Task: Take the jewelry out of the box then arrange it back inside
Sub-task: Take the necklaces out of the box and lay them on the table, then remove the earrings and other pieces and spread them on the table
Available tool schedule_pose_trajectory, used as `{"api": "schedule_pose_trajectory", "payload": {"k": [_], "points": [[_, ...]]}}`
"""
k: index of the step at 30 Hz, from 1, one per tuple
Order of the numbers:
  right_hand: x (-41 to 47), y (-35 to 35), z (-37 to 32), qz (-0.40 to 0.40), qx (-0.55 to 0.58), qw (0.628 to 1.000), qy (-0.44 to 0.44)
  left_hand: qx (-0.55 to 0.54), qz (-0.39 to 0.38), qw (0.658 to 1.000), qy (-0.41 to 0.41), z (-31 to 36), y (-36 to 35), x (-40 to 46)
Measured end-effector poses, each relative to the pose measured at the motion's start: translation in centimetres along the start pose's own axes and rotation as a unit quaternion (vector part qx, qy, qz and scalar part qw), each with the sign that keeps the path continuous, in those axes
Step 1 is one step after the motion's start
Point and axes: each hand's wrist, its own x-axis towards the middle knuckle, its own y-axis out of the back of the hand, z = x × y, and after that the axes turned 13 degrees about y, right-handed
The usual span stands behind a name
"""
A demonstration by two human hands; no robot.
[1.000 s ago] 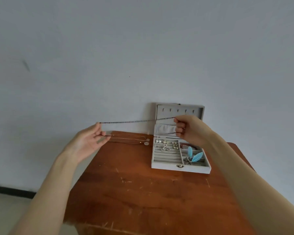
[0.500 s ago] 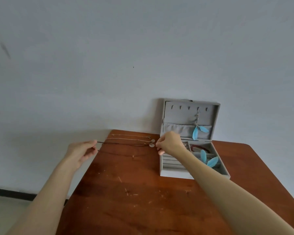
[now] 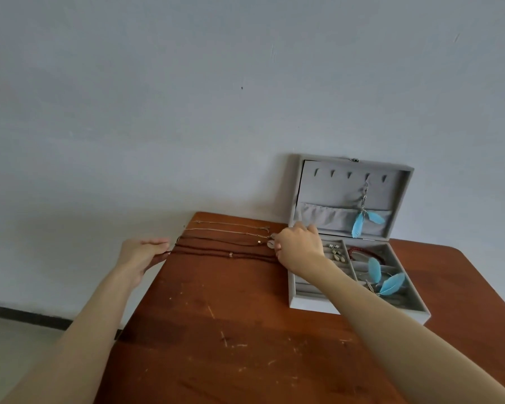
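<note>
A grey jewelry box (image 3: 309, 304) stands open at the back right of the wooden table (image 3: 245, 330), its lid leaning on the wall. A dark beaded necklace (image 3: 222, 253) lies stretched flat on the table left of the box. My left hand (image 3: 142, 253) pinches its left end at the table's left edge, and my right hand (image 3: 299, 247) holds its right end beside the box. Behind it lie other thin necklaces (image 3: 231, 230) in parallel rows. A blue feather earring (image 3: 362, 221) hangs in the lid. More blue feathers (image 3: 387, 279), a red bracelet (image 3: 362, 252) and small earrings (image 3: 337, 253) sit in the tray.
The table stands against a plain grey wall (image 3: 216, 97). Its left edge drops to the floor (image 3: 12, 339) right by my left hand. My right forearm crosses the box's front left corner.
The beaded necklace, held taut in the air a second ago, has come down onto the table in front of the other necklaces. Both hands lowered with it.
</note>
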Motion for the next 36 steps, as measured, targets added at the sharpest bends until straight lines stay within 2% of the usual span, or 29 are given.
{"api": "schedule_pose_trajectory", "payload": {"k": [6,10,13,17,21,25,30,36], "points": [[-0.1,0.1,-0.1,-0.006,0.0,1.0,-0.001,0.034,0.023,0.999,-0.002,0.0,-0.2,0.2],[-0.8,0.5,0.5,-0.002,0.061,0.998,0.021,0.147,0.046,0.988,-0.031,0.3,-0.7,-1.1],[-1.8,1.3,1.0,0.053,0.132,0.989,0.04,0.199,0.076,0.973,-0.085,0.6,-1.3,-2.5],[-3.5,2.9,2.1,0.139,0.173,0.973,0.067,0.25,0.091,0.948,-0.174,1.6,-3.4,-5.2],[-5.7,4.3,4.9,0.209,0.224,0.951,0.043,0.266,0.032,0.925,-0.271,2.2,-8.1,-8.4],[-7.4,4.5,9.2,0.227,0.257,0.939,-0.033,0.293,-0.047,0.896,-0.331,2.6,-14.3,-10.9],[-7.5,4.0,13.8,0.246,0.289,0.918,-0.115,0.297,-0.12,0.888,-0.33,3.0,-21.4,-12.1],[-5.1,3.4,16.3,0.245,0.425,0.852,-0.183,0.33,-0.103,0.88,-0.325,3.2,-27.7,-11.5]]}}
